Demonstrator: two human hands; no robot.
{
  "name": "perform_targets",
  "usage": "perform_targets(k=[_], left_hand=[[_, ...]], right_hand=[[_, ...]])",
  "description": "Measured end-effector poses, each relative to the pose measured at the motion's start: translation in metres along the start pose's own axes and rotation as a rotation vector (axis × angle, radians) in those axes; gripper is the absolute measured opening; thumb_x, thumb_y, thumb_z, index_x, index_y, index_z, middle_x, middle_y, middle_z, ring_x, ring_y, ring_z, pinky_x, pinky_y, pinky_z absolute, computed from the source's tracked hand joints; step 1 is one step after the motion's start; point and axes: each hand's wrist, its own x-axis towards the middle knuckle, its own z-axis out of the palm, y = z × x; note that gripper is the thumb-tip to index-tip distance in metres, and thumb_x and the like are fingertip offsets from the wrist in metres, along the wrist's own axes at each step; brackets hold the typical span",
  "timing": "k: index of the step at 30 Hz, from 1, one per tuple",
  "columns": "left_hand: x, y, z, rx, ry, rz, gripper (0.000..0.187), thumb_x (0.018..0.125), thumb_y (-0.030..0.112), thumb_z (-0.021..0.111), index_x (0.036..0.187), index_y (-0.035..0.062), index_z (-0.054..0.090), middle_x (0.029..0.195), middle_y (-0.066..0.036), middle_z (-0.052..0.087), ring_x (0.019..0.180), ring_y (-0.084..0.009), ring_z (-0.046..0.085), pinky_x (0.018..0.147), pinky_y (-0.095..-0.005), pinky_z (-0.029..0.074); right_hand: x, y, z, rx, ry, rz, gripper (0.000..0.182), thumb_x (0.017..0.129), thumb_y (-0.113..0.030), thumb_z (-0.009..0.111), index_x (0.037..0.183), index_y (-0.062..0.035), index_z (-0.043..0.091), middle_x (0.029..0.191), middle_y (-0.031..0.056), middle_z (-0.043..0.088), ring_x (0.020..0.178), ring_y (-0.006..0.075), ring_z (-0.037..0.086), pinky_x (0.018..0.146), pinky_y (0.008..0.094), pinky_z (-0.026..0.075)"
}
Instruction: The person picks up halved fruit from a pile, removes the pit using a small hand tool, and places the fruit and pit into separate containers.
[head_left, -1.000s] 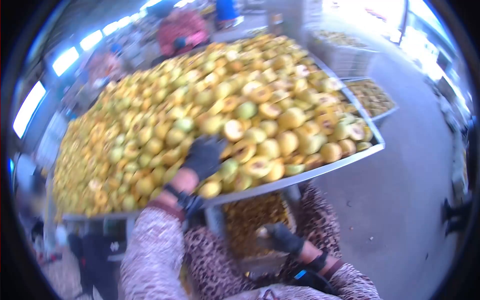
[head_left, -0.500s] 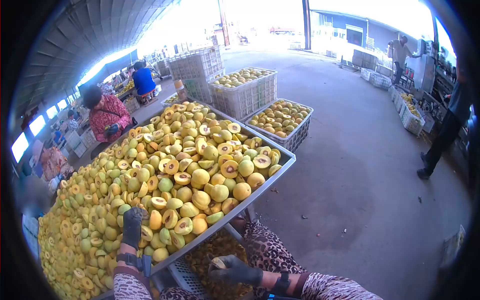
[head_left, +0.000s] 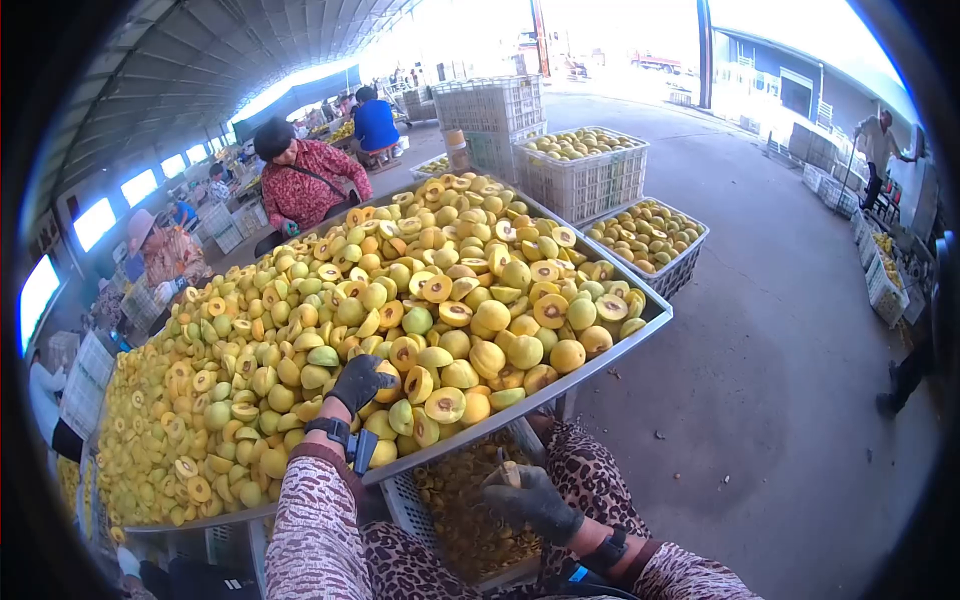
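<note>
1. Head view, lower centre of the frame: the left hand, in a dark glove, rests on the heap of yellow fruit halves, fingers curled down over one fruit half near the front edge of the pile.
2. The heap covers a broad metal worktop that runs from the left edge of the frame up to the centre; many pieces lie cut side up and show a brown hollow.
3. The right hand, also gloved, is lower in the frame, below the worktop's edge, fingers closed around a small pale object; what it is cannot be told.
4. Directly under that hand stands a plastic crate filled with small brownish pieces.
5. Upper centre: white crates full of whole fruit stand on the concrete floor.
6. Upper left: a person in a red patterned top sits at the far side of the worktop.
</note>
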Motion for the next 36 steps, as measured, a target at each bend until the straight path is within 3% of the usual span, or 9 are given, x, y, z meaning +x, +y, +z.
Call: perform_targets(k=[4, 12, 15, 18, 24, 32, 33, 34, 36], left_hand=[[-0.038, 0.010, -0.015, -0.403, 0.458, 0.034, 0.050, 0.076, 0.019, 0.074, 0.117, -0.0047, 0.060, 0.112, -0.022, 0.065, 0.103, -0.0340, 0.062, 0.094, -0.0393, 0.047], [-0.175, 0.181, -0.013, -0.435, -0.014, 0.639, 0.038, 0.078, 0.018, 0.069, 0.112, 0.0023, 0.063, 0.122, -0.017, 0.058, 0.115, -0.0339, 0.055, 0.103, -0.0428, 0.041], [-0.205, 0.179, 0.008, -0.924, 0.142, 0.244, 0.062, 0.085, 0.034, 0.072, 0.132, -0.0008, 0.052, 0.137, -0.016, 0.052, 0.126, -0.0277, 0.050, 0.108, -0.0398, 0.038], [-0.233, 0.189, 0.046, -1.733, 0.097, -0.229, 0.051, 0.103, 0.033, 0.047, 0.138, -0.0047, 0.044, 0.139, -0.014, 0.049, 0.126, -0.0221, 0.049, 0.109, -0.0332, 0.037], [-0.237, 0.194, 0.070, -1.779, 0.239, -0.205, 0.046, 0.106, 0.028, 0.036, 0.138, -0.0035, 0.044, 0.134, -0.013, 0.052, 0.124, -0.0196, 0.050, 0.110, -0.0341, 0.035], [-0.222, 0.187, 0.086, -1.573, 0.235, -0.279, 0.046, 0.106, 0.033, 0.038, 0.135, -0.0017, 0.046, 0.128, -0.013, 0.056, 0.116, -0.0201, 0.055, 0.104, -0.0321, 0.041], [-0.221, 0.186, 0.078, -2.266, 0.084, -0.210, 0.044, 0.107, 0.030, 0.036, 0.133, -0.0027, 0.048, 0.126, -0.014, 0.057, 0.114, -0.0203, 0.056, 0.103, -0.0314, 0.042], [-0.218, 0.184, 0.078, -2.267, 0.091, -0.201, 0.044, 0.107, 0.030, 0.036, 0.133, -0.0027, 0.048, 0.126, -0.014, 0.057, 0.114, -0.0203, 0.056, 0.103, -0.0314, 0.042], [-0.216, 0.179, 0.078, -1.690, 0.283, -0.167, 0.043, 0.107, 0.028, 0.034, 0.133, -0.0038, 0.048, 0.128, -0.014, 0.056, 0.117, -0.0198, 0.055, 0.104, -0.0310, 0.041]], right_hand=[[0.005, 0.004, -0.023, 0.173, 0.049, -0.002, 0.020, 0.089, -0.021, 0.068, 0.097, -0.0019, 0.065, 0.070, -0.0014, 0.059, 0.052, 0.0076, 0.053, 0.048, 0.0228, 0.044], [0.005, 0.003, -0.011, 0.633, -0.322, 0.281, 0.028, 0.098, -0.031, 0.057, 0.111, -0.0056, 0.057, 0.067, -0.0012, 0.056, 0.041, 0.0067, 0.048, 0.035, 0.0193, 0.036], [0.005, -0.004, -0.002, 0.472, -0.259, 0.227, 0.032, 0.088, -0.020, 0.065, 0.113, -0.0023, 0.059, 0.071, 0.0033, 0.060, 0.040, 0.0070, 0.047, 0.034, 0.0209, 0.037], [0.005, -0.007, 0.013, 0.429, -0.183, 0.194, 0.032, 0.085, -0.015, 0.067, 0.113, -0.0004, 0.062, 0.082, 0.0067, 0.066, 0.050, 0.0092, 0.055, 0.043, 0.0213, 0.044], [0.016, 0.018, 0.018, -0.359, -0.123, -0.507, 0.022, 0.087, -0.002, 0.064, 0.108, 0.0020, 0.064, 0.089, 0.0075, 0.069, 0.081, 0.0103, 0.064, 0.073, 0.0273, 0.052], [0.003, 0.015, 0.032, -0.873, -0.076, -0.861, 0.014, 0.082, -0.006, 0.068, 0.094, -0.0067, 0.061, 0.074, 0.0122, 0.064, 0.068, 0.0338, 0.066, 0.060, 0.0365, 0.053], [-0.003, 0.014, 0.029, -0.912, -0.212, -0.841, 0.022, 0.080, -0.007, 0.071, 0.099, -0.0081, 0.060, 0.079, 0.0126, 0.066, 0.072, 0.0320, 0.069, 0.062, 0.0363, 0.054], [-0.005, 0.015, 0.031, -0.917, -0.216, -0.848, 0.022, 0.080, -0.007, 0.071, 0.099, -0.0081, 0.060, 0.079, 0.0126, 0.066, 0.072, 0.0320, 0.069, 0.062, 0.0363, 0.054], [-0.005, 0.017, 0.036, -0.566, 0.005, -0.714, 0.029, 0.080, -0.006, 0.073, 0.105, -0.0070, 0.059, 0.085, 0.0137, 0.069, 0.077, 0.0302, 0.071, 0.066, 0.0353, 0.055]])
